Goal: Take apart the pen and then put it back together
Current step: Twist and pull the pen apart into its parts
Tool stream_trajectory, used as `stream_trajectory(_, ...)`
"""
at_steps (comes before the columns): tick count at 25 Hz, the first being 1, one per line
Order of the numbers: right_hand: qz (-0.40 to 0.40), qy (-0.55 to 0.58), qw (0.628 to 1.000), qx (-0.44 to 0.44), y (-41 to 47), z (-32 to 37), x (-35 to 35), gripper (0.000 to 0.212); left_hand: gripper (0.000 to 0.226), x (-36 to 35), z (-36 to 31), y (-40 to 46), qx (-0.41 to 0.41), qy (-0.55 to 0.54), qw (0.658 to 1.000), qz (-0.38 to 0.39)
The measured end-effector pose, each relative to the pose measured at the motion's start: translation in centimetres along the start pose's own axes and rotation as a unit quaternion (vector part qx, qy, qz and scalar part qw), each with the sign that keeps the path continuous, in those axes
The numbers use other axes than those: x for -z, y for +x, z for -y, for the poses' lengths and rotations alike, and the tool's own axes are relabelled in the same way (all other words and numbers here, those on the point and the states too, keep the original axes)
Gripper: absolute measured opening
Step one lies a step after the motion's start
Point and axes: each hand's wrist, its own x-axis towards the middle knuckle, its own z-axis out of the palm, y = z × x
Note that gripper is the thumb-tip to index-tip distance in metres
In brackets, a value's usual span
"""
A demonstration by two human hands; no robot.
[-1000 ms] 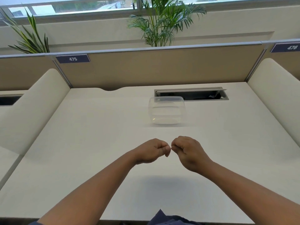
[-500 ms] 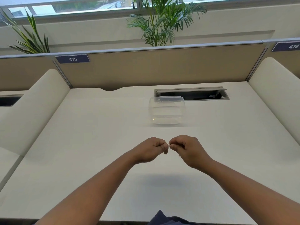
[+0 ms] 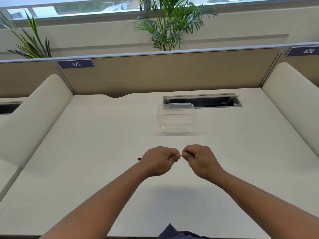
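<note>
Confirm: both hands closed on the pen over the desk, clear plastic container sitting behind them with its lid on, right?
Not quite. The head view shows the clear plastic container open, with no lid on it. The rest holds: the left hand and right hand are both closed on the pen over the desk, with the container behind them.

light: soft, even daylight from the window [image 3: 86, 9] | shadows: faint one on the desk [image 3: 86, 152] below the arms | glare: none | blur: slight, perhaps compression | edges: wide-angle bending of the partition [image 3: 172, 73]
</note>
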Motion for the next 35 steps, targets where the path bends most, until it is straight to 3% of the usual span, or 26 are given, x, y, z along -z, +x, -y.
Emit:
stream_trajectory(2, 0.061, 0.143, 0.976, -0.153, 0.5, 0.4, 0.6, 0.019, 0.031, -0.5, 0.0, 0.0, -0.043, 0.115, 0.991, -0.050)
stream_trajectory(4, 0.127, 0.237, 0.934, -0.235, 0.6, 0.5, 1.3, 0.020, 0.031, -0.8, 0.0, 0.0, -0.062, 0.137, 0.987, -0.061)
stream_trajectory(5, 0.139, 0.231, 0.936, -0.228, 0.6, 0.5, 1.6, 0.020, 0.031, -0.9, 0.0, 0.0, -0.050, 0.102, 0.992, -0.045)
stream_trajectory(7, 0.103, 0.130, 0.978, -0.129, 0.2, 0.2, 1.7, 0.020, 0.031, -0.6, 0.3, 0.2, 0.002, -0.061, 0.998, 0.018)
stream_trajectory(10, 0.005, 0.026, 0.998, 0.054, -0.5, -0.2, 0.8, 0.012, 0.034, 0.1, 0.6, 0.1, 0.034, -0.243, 0.966, 0.084)
stream_trajectory(14, -0.018, -0.009, 0.985, 0.173, -0.8, -1.0, 0.7, 0.010, 0.035, 1.2, 0.7, -0.1, 0.047, -0.335, 0.926, 0.165)
stream_trajectory(16, -0.017, -0.054, 0.979, 0.195, -0.9, -1.1, 0.7, 0.009, 0.034, 1.4, 0.5, -0.2, 0.044, -0.327, 0.927, 0.180)
stream_trajectory(22, -0.040, -0.112, 0.977, 0.178, -1.3, -0.8, 0.7, 0.012, 0.033, 0.4, -0.6, -0.6, 0.015, -0.183, 0.980, 0.075)
stream_trajectory(25, -0.031, -0.102, 0.986, 0.128, -1.2, -0.5, 0.4, 0.017, 0.031, 0.0, -0.6, -0.7, 0.013, -0.098, 0.995, 0.027)
stream_trajectory(27, 0.005, -0.007, 1.000, 0.022, -1.0, -0.2, 0.2, 0.023, 0.030, -0.2, -0.7, -0.8, -0.011, 0.008, 1.000, -0.010)
stream_trajectory(29, 0.053, 0.133, 0.983, -0.115, -0.7, 0.3, 0.4, 0.029, 0.029, -0.5, -0.8, -0.7, -0.051, 0.104, 0.992, -0.048)
stream_trajectory(31, 0.070, 0.150, 0.976, -0.145, -0.7, 0.4, 0.6, 0.029, 0.028, -0.5, -0.7, -0.6, -0.038, 0.075, 0.996, -0.039)
stream_trajectory(35, 0.004, 0.100, 0.995, -0.004, -0.9, 0.5, 1.1, 0.014, 0.032, 0.7, 0.0, -0.1, 0.025, -0.169, 0.983, 0.070)
